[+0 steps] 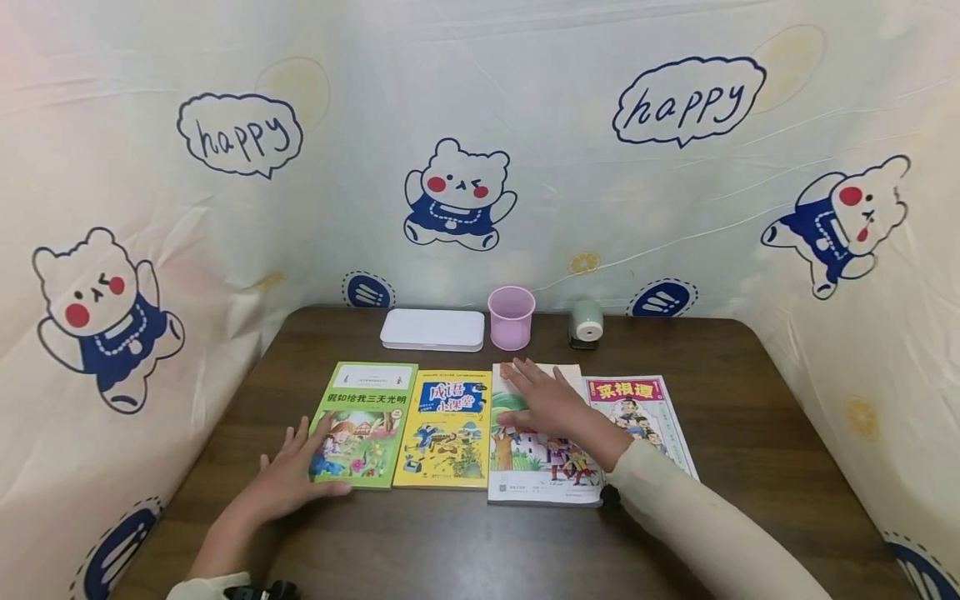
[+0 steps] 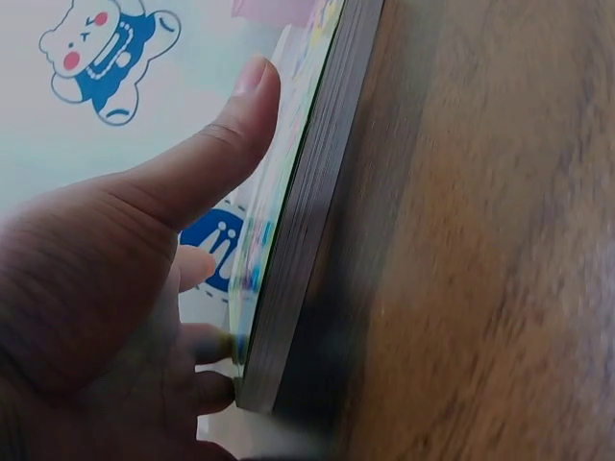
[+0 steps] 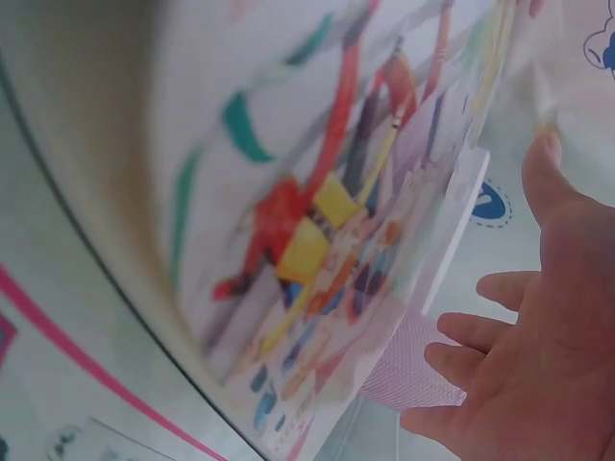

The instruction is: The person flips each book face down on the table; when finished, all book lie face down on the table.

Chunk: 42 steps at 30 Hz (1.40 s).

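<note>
Four books lie in a row on the table. Spread fingers of my left hand (image 1: 288,477) are at the left edge of the green book (image 1: 360,454); in the left wrist view the thumb stands apart beside its page edge (image 2: 309,206). Right of it lies a yellow book (image 1: 447,429). Over the third book, with a white illustrated cover (image 1: 528,487), my right hand (image 1: 551,404) reaches with extended fingers and partly hides it. Whether it touches the cover I cannot tell. The pink-bordered book (image 1: 660,417) at the right is partly behind my right forearm.
Behind the books stand a white flat case (image 1: 432,330), a pink cup (image 1: 512,321) and a small green device, possibly a pencil sharpener (image 1: 586,323). The dark wooden table (image 1: 435,550) backs onto a curtain (image 1: 337,208) printed with bears.
</note>
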Each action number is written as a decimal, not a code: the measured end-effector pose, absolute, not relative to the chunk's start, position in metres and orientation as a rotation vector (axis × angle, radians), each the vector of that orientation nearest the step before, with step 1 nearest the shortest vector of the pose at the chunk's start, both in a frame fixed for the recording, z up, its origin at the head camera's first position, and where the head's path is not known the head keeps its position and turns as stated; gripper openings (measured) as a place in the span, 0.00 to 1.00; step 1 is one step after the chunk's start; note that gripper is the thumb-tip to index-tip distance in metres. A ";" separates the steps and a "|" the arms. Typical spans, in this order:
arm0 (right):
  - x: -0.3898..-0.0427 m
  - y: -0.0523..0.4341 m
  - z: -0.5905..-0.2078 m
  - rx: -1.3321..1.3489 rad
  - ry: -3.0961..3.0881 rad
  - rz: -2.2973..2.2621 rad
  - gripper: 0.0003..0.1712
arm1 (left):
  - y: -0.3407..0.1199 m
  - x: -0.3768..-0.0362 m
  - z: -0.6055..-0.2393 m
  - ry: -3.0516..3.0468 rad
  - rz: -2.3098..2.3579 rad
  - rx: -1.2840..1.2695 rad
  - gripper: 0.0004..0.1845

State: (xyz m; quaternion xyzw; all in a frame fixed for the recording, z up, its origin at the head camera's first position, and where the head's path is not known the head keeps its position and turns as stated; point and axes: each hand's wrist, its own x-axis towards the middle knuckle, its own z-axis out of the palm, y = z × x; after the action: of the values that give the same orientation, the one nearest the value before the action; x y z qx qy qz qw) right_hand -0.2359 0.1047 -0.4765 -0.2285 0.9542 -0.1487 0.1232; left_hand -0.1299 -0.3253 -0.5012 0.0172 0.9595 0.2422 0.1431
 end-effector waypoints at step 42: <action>-0.273 0.000 -0.477 -0.863 2.625 -0.512 0.56 | -0.351 -0.127 -0.502 2.746 0.728 0.025 0.66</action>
State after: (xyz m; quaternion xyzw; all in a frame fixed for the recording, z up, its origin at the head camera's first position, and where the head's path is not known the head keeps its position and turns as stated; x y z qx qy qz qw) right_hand -0.2733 0.0001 -0.4773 -0.3028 0.9213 -0.1797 0.1650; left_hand -0.1266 -0.3509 -0.5021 0.0089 0.9556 0.2534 0.1499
